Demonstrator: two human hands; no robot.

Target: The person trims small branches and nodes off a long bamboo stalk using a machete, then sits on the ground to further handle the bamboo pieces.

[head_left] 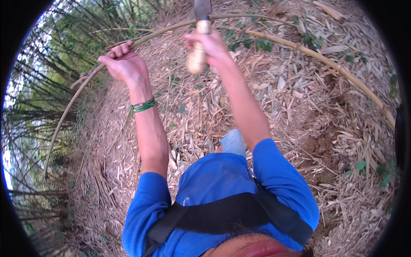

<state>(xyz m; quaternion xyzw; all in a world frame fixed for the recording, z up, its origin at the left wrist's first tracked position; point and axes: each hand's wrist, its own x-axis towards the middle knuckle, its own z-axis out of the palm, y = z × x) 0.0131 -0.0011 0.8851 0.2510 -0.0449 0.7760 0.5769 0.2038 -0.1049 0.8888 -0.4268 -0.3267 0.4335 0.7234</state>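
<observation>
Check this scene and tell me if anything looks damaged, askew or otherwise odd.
Nothing looks damaged. The long bamboo stem arcs across the leaf litter, but the fisheye lens bends straight edges, so that proves nothing. The left hand grips the stem; the right hand holds a wooden-handled blade above it.

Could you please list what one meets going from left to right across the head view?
Standing bamboo stems → left hand gripping the bent bamboo pole → green wristband → wooden-handled blade in the right hand → green-leaved plant.

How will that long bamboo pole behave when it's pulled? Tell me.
The bamboo pole probably flexes rather than snaps: it already bows in a long arc. It looks thin, so likely light. Gripped by the left hand, it may spring back when released.
</observation>
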